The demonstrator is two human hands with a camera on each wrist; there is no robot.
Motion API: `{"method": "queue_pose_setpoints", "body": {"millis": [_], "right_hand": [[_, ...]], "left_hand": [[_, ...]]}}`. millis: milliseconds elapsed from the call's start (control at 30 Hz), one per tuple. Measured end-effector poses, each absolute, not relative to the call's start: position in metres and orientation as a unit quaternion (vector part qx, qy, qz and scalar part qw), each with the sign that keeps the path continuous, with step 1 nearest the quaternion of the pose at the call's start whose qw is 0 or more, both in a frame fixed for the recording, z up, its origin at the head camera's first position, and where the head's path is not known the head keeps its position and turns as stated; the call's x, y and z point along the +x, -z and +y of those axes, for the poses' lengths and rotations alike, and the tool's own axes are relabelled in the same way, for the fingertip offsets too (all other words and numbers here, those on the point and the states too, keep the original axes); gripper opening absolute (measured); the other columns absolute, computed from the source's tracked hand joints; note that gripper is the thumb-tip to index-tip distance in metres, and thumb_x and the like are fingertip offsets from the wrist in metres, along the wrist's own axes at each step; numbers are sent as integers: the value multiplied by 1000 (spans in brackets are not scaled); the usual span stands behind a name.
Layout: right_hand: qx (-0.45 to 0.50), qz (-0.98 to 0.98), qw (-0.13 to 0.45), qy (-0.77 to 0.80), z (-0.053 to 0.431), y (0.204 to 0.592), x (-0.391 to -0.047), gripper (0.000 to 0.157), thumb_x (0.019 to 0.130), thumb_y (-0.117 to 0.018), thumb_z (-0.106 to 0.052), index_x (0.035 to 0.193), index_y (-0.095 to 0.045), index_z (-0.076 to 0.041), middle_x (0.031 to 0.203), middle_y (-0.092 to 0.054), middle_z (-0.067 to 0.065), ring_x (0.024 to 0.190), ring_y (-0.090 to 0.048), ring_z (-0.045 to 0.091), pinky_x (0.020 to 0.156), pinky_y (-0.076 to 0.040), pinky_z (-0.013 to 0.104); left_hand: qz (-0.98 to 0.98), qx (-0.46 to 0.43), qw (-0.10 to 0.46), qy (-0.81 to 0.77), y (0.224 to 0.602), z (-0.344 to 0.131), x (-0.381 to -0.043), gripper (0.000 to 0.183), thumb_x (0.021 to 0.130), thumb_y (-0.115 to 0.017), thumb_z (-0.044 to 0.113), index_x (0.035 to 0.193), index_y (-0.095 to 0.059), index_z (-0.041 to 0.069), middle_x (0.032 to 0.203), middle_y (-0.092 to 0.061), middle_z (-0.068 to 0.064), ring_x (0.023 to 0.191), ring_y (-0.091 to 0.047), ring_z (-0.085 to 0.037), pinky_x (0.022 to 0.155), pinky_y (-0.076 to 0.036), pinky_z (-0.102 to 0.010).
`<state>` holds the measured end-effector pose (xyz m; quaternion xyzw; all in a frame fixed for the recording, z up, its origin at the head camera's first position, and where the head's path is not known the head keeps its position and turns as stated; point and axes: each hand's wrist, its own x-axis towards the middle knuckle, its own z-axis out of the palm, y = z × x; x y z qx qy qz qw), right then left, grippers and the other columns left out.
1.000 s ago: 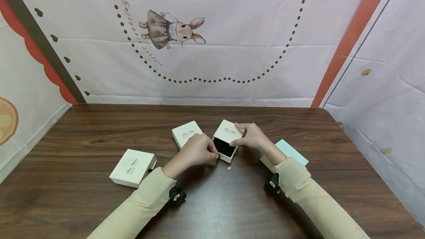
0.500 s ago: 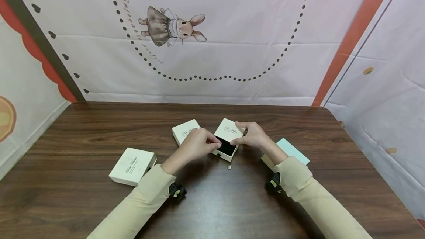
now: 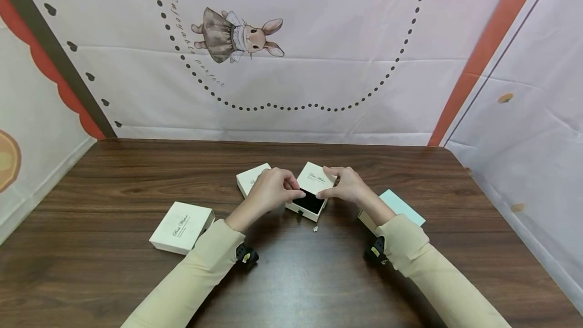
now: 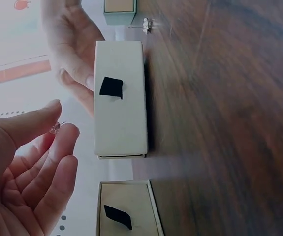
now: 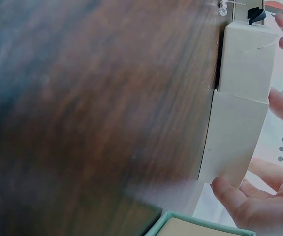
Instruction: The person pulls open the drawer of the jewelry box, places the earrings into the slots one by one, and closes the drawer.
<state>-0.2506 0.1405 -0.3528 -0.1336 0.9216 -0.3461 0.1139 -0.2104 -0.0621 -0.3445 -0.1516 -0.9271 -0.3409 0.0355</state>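
Note:
Between the thumb and forefinger of my left hand (image 3: 268, 189) is pinched a small sparkly stud earring (image 4: 55, 128). That hand hovers over the left side of a cream box (image 3: 315, 177), whose drawer (image 5: 249, 61) is partly pulled out and shows a black lining (image 3: 311, 202). A black ribbon tab (image 4: 111, 87) sticks out of the drawer's front. My right hand (image 3: 348, 186) holds the box's outer sleeve by its right side, thumb near the drawer opening. A second stud earring (image 4: 147, 25) lies on the table just in front of the drawer.
Another cream box (image 3: 248, 178) stands behind my left hand, partly hidden. Further left lies a third cream box (image 3: 182, 227). A pale teal-topped box (image 3: 403, 207) sits beside my right forearm. All rest on a dark wooden table (image 3: 291, 277), with a printed cloth (image 3: 337, 24) behind.
My left hand has moved from the drawer's front left corner up and away from me, to above the drawer. My right hand stays on the sleeve.

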Motion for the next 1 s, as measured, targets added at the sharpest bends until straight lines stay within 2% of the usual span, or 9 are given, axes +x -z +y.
{"method": "queue_pose_setpoints", "body": {"millis": [100,267,500,833,1000], "right_hand": [[-131,923,111,343,141,353,-251,76,68,-78,-23,134,-44,-6,138,-42,15,103,-51,23,75,-40,29],[-126,925,114,341,140,353,-250,76,68,-78,-24,134,-44,-7,138,-43,15,96,-49,22,72,-37,29],[-131,924,109,343,139,352,-250,76,68,-78,-23,134,-44,-6,137,-43,15,95,-50,21,73,-37,28],[-129,925,112,339,139,350,-250,76,68,-78,-24,134,-44,-7,138,-43,15,84,-48,21,66,-37,26],[-131,927,108,335,139,352,-250,76,68,-78,-26,134,-45,-7,135,-46,16,93,-50,21,70,-39,27]], "left_hand": [[-926,-155,38,342,346,-61,-212,11,72,-76,26,72,-71,16,54,-62,8,47,-53,-1,52,-39,-21],[-925,-152,31,346,349,-59,-215,13,73,-74,25,80,-73,14,61,-67,6,48,-56,0,54,-42,-20],[-927,-161,35,336,351,-60,-219,13,73,-74,30,73,-73,17,52,-61,9,45,-53,-1,55,-41,-21],[-922,-137,-28,362,352,-64,-223,11,73,-75,27,77,-74,16,53,-63,7,49,-59,-8,54,-43,-21],[-917,-130,-51,373,351,-63,-223,9,73,-74,21,78,-73,14,57,-65,5,50,-61,-9,53,-43,-21]]}}
